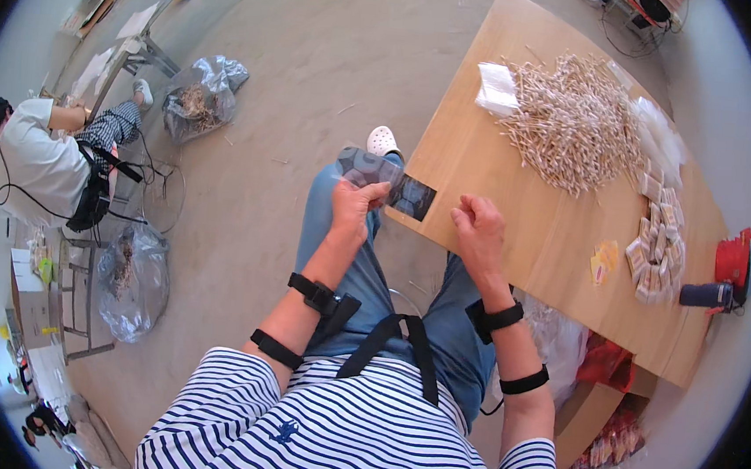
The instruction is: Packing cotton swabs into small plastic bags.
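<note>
I'm seeing a risk of the thin, transparent, grey-patterned plastic sheet (367,165) slipping and falling, because it is hanging past the pale wooden tabletop (542,248) and only the left hand (356,205) is pinching it, thumb against fingers. The right hand (480,229) is holding a loose fist near the edge; I'm making out nothing inside.

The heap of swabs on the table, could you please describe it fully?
The heap of swabs is a broad, loose mound of thin pale sticks with whitish, cotton-like tips, lying at all angles. It rests on the wooden table. A flat white stack adjoins its left side, clear plastic its right. Neither left hand nor right hand touches it.
</note>
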A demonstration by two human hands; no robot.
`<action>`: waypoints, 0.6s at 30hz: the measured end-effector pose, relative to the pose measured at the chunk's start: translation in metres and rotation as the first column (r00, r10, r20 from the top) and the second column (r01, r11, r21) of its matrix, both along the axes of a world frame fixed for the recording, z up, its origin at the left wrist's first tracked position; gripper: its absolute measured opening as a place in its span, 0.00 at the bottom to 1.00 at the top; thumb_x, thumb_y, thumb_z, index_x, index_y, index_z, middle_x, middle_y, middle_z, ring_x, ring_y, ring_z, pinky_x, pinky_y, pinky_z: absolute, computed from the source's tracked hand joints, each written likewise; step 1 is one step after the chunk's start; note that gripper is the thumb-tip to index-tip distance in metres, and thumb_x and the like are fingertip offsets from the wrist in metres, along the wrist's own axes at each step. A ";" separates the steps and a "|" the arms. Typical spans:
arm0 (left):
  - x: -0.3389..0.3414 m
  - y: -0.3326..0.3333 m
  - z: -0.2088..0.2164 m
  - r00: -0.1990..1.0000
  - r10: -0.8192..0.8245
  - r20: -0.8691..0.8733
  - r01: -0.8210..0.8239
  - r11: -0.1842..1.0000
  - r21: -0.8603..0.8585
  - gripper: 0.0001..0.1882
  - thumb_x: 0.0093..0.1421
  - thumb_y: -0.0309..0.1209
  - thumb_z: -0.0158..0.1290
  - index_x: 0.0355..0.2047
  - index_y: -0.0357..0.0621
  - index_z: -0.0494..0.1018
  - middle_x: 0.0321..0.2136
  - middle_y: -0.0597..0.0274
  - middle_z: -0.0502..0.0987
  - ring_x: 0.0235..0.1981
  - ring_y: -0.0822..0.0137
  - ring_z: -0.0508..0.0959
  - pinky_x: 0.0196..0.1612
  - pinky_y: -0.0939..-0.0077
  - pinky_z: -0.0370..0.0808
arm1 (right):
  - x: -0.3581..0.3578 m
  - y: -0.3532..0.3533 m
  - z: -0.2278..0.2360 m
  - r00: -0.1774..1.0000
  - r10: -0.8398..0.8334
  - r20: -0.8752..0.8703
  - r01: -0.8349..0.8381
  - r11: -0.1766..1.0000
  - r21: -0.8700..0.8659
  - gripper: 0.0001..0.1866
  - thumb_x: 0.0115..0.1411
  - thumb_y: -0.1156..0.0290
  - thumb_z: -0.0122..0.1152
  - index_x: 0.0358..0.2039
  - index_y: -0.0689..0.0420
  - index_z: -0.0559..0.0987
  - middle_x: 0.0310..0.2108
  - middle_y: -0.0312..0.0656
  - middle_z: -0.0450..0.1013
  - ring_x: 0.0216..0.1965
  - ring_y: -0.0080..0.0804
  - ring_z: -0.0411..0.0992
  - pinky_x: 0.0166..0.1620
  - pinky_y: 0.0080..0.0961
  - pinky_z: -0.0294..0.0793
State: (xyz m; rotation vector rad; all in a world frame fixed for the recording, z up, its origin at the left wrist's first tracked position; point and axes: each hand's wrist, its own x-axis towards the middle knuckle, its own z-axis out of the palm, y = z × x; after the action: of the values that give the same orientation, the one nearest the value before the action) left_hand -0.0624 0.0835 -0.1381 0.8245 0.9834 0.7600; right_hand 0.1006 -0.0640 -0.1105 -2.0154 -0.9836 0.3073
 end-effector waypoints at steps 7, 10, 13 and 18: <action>-0.019 0.005 -0.008 0.997 -0.064 -0.043 0.060 0.995 -0.078 0.10 0.56 0.28 0.64 0.36 0.43 0.76 0.30 0.65 0.80 0.29 0.71 0.79 0.34 0.74 0.77 | 0.017 -0.036 -0.003 0.988 -0.036 0.150 0.040 0.999 -0.022 0.15 0.54 0.72 0.65 0.42 0.62 0.79 0.38 0.53 0.75 0.44 0.51 0.72 0.48 0.44 0.72; -0.042 -0.011 0.012 0.990 -0.135 -0.041 0.129 0.984 -0.122 0.14 0.60 0.30 0.61 0.43 0.40 0.72 0.36 0.60 0.80 0.36 0.66 0.81 0.40 0.69 0.79 | 0.042 -0.071 0.003 0.950 -0.110 0.291 0.140 0.987 -0.083 0.19 0.54 0.70 0.65 0.46 0.62 0.77 0.42 0.53 0.75 0.48 0.53 0.71 0.52 0.43 0.72; -0.048 -0.044 0.052 0.940 -0.244 -0.239 0.214 0.966 -0.145 0.17 0.60 0.30 0.61 0.47 0.38 0.71 0.39 0.58 0.80 0.39 0.66 0.81 0.43 0.70 0.78 | 0.081 -0.110 -0.001 0.872 -0.182 0.455 0.283 0.945 -0.164 0.23 0.54 0.68 0.66 0.50 0.63 0.75 0.47 0.52 0.73 0.51 0.52 0.69 0.55 0.43 0.70; -0.017 -0.054 0.066 0.874 -0.376 -0.307 0.442 0.879 0.181 0.16 0.59 0.27 0.61 0.46 0.38 0.73 0.39 0.60 0.80 0.40 0.70 0.80 0.45 0.75 0.77 | 0.102 -0.089 0.002 0.838 -0.081 0.540 0.204 0.964 -0.172 0.27 0.54 0.66 0.68 0.53 0.63 0.74 0.52 0.52 0.71 0.54 0.51 0.67 0.58 0.44 0.67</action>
State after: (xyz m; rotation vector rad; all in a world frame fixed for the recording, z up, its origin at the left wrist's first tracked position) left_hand -0.0790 0.0294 -0.0726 1.3326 0.9095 0.4079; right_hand 0.2024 -0.1530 -0.1081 -2.4340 -1.1563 -0.2552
